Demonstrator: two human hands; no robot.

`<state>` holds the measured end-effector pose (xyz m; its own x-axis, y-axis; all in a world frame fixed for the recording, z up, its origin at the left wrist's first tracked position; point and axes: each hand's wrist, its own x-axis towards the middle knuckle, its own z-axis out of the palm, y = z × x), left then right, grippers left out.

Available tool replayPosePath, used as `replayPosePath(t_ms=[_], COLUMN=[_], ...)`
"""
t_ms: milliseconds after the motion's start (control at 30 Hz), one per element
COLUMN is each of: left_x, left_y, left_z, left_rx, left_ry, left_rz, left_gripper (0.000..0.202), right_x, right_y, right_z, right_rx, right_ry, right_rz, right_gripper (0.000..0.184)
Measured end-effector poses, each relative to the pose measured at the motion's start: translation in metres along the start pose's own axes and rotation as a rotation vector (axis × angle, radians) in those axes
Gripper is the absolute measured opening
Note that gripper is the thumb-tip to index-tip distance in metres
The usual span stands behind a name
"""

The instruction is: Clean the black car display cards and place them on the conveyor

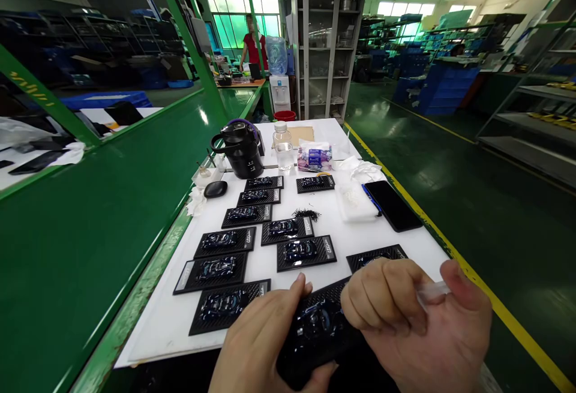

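My left hand (265, 339) grips a black plate carrying a small dark-blue model car (317, 321) from its left side and underneath, close to the near table edge. My right hand (418, 321) is curled over the plate's right end, with a thin clear strip (432, 290) pinched between thumb and fingers. Several more black plates with blue model cars (299, 252) lie in rows on the white tabletop (270, 267) ahead of my hands.
A black smartphone (392, 204), a clear bag (353, 198), a black kettle (242, 148), a water bottle (282, 147), a wipes pack (314, 156) and a small black case (216, 189) sit farther back. A green partition (90, 219) borders the left. A person in red (254, 48) stands far away.
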<state>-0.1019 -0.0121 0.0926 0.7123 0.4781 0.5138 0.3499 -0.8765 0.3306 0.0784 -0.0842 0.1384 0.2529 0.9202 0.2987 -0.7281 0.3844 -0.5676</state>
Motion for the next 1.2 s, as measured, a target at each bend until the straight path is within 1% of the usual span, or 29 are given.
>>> replayPosePath(t_ms=[167,300,500,633,900,1033,1133,1200], left_x=[0.0019,0.0015,-0.0006,-0.0003,0.0004,0.0019,0.0019,0.0023], left_y=[0.0043,0.0063,0.0039,0.0038,0.0064,0.0069,0.0037,0.0004], left_z=[-0.0006,-0.0018,0.0002,0.0012,0.0002,0.0006,0.0026,0.0036], left_rx=[-0.024,-0.022,0.007,0.000,-0.032,-0.034,0.001,0.058], left_ry=[-0.002,-0.002,-0.028,-0.037,-0.013,0.008,0.005,-0.018], left_rz=[-0.051,-0.064,-0.038,-0.040,-0.074,-0.072,-0.042,-0.020], left_gripper=[0.081,0.076,0.086,0.088,0.074,0.072,0.076,0.080], right_x=[-0.0012,-0.0019,-0.0031,-0.0034,-0.0039,-0.0032,-0.0006,0.0010], right_y=[-0.0003,-0.0007,0.0014,0.0011,0.0003,0.0005,0.0009,0.0000], right_z=[-0.0016,-0.0020,-0.0017,-0.0026,-0.0028,-0.0041,-0.0059,-0.0067], right_rx=[-0.034,-0.047,-0.042,-0.052,-0.053,-0.067,-0.132,-0.286], right_ry=[0.013,0.023,0.021,0.028,0.024,0.017,-0.002,-0.056], right_rz=[-0.005,-0.003,-0.010,-0.011,-0.022,-0.023,0.001,0.039], right_gripper=[0.057,0.058,0.057,0.057,0.056,0.057,0.061,0.065])
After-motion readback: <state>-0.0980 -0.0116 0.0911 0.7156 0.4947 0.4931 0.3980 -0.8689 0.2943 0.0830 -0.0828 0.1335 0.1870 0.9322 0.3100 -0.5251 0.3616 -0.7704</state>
